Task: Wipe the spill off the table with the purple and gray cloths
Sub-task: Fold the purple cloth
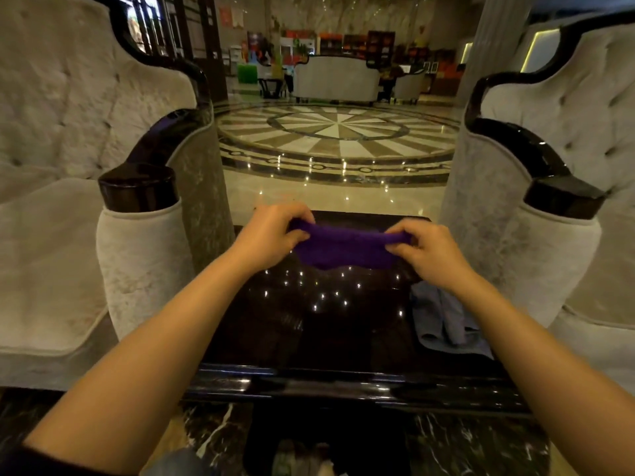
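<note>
Both grips pinch the purple cloth (347, 247), left hand (271, 235) and right hand (431, 252) at opposite ends, stretching its long axis left to right above the dark counter (309, 324). The gray cloth (446, 321) lies crumpled on the counter's right side.

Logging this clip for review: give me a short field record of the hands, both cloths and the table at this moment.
left hand: pinches left edge of purple cloth
right hand: pinches its right edge
purple cloth: stretched between both hands, above far part of table
gray cloth: crumpled on table's right side, untouched
table: dark, glossy, reflecting ceiling lights
spill: cannot tell among reflections
setting: between two pale armchairs
</note>
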Motion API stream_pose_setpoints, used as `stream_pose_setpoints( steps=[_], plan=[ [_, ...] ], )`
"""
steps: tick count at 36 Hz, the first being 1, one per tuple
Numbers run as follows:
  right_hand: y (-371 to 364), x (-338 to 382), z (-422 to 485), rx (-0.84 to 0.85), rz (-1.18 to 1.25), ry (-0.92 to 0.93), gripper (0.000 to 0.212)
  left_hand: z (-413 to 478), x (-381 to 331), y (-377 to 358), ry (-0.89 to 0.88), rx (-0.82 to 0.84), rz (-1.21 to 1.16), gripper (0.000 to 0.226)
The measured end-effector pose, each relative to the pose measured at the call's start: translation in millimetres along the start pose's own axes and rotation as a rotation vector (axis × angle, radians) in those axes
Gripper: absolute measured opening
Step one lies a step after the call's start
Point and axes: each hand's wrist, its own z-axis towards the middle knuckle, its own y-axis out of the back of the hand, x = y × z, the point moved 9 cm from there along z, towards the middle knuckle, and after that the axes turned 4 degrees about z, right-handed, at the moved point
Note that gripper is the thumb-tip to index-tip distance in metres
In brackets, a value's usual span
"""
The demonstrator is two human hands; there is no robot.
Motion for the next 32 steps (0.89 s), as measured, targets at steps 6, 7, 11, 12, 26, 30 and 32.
stream_pose_setpoints(
  steps=[6, 7, 11, 12, 26, 30, 32],
  plan=[
    [-71.8, -45.6, -57.9, 0.422, -0.025, -0.202, 0.016, -56.8, 46.6, -93.9, 0.194, 0.416, -0.033, 0.019],
    [-83.9, -52.0, -69.8, 0.509, -0.025, -0.230, 0.016, -67.8, 52.2, -108.2, 0.225, 0.496, -0.051, 0.019],
    [-108.2, -69.3, -96.8, 0.695, 0.018, -0.310, 0.014, -88.2, 62.9, -134.4, 0.306, 0.676, -0.155, 0.018],
    [-109.5, -72.0, -98.0, 0.712, 0.032, -0.322, 0.014, -87.3, 64.3, -135.1, 0.321, 0.687, -0.181, 0.019],
    [-96.5, -107.3, -34.8, 0.334, 0.065, -0.364, 0.018, -19.9, 99.0, -143.4, 0.440, 0.376, -0.062, 0.014],
    [-105.2, -119.9, -28.3, 0.319, -0.100, -0.353, 0.012, -14.1, 110.1, -156.9, 0.454, 0.335, 0.017, 0.019],
    [-110.3, -126.1, -29.4, 0.331, -0.169, -0.363, 0.008, -15.1, 114.0, -164.6, 0.457, 0.324, 0.046, 0.021]
  ],
)
